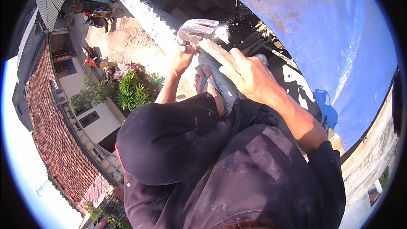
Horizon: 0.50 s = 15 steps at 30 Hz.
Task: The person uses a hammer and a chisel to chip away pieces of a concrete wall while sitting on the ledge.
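Your right hand (250, 76) is wrapped firmly round the wooden handle of a claw hammer (210, 49), whose head is above the right edge of a pale, rough ledge (156, 24). Your left hand (182, 60) has its fingers curled just beside the hammer's face, partly hidden by it; a short metal end shows there, but you cannot tell what it belongs to. Your sandalled foot (217, 97) is on the ledge's nearer end, and a blue tarp (322, 25) spreads beyond its right edge.
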{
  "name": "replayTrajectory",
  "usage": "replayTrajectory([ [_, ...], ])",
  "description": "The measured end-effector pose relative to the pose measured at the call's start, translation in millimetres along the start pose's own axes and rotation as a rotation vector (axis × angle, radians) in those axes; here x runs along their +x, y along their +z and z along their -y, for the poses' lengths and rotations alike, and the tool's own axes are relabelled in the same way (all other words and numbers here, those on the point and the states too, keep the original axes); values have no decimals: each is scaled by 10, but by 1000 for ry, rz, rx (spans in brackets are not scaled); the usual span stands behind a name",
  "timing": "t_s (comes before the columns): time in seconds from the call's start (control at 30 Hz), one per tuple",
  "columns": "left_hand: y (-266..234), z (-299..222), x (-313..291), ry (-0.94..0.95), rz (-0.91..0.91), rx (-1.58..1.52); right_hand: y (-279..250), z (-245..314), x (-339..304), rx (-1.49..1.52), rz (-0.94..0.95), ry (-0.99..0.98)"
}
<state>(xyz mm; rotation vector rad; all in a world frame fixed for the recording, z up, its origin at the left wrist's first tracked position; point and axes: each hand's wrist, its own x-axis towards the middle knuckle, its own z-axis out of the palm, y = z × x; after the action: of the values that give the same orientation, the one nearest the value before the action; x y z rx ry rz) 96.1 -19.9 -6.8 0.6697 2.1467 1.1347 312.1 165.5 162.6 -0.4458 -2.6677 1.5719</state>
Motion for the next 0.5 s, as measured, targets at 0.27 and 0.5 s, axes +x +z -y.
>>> replayTrajectory([
  [0.27, -216, -405, 372, 141, -81, -381, -142, 78, 61, 371, -337, 26],
  [0.5, 93, -338, 365, 58, 31, -104, 42, -170, -63, 325, -270, 103],
])
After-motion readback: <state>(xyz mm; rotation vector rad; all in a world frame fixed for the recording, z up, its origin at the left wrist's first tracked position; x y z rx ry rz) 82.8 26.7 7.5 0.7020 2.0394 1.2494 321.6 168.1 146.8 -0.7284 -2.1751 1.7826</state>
